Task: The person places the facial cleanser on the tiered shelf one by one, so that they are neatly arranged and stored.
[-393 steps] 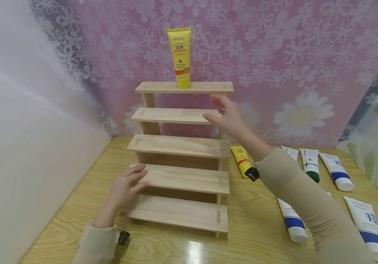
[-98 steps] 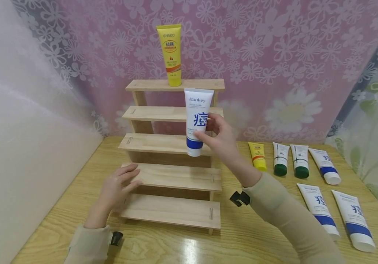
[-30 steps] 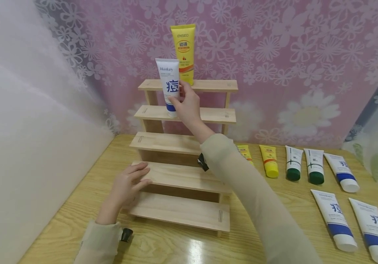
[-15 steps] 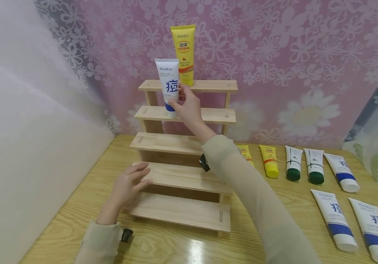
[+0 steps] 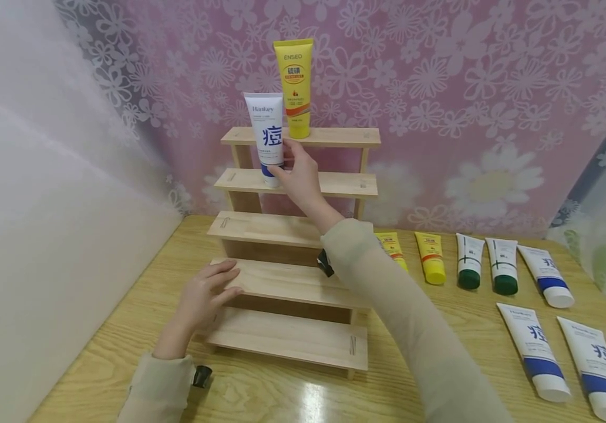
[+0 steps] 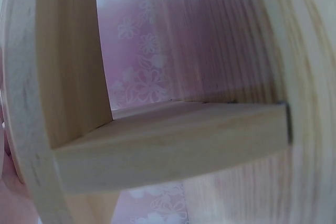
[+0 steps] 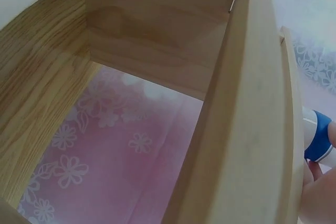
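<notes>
A pale wooden stepped shelf (image 5: 282,229) stands on the table. On its second step from the top, toward the left, my right hand (image 5: 302,176) pinches an upright white squeeze tube (image 5: 266,126) with a blue band, cap end down at the board. Its blue band (image 7: 318,136) shows at the right edge in the right wrist view, with my fingers around it. A yellow squeeze tube (image 5: 295,88) stands on the top step, just behind and right of the white one. My left hand (image 5: 201,299) rests on the left end of the fourth step, fingers extended over the board.
Two yellow tubes lie right of the shelf, one (image 5: 391,249) partly behind my right sleeve. Beside them lie two green-capped tubes (image 5: 502,264) and a blue-banded white tube (image 5: 546,275). Two more blue-banded tubes (image 5: 534,351) lie nearer. A floral curtain (image 5: 414,88) hangs behind.
My right hand was free at first, later held the white tube before the middle steps, then brought it to the second step. Lately the tube shifted slightly left. My left hand stays on the shelf.
</notes>
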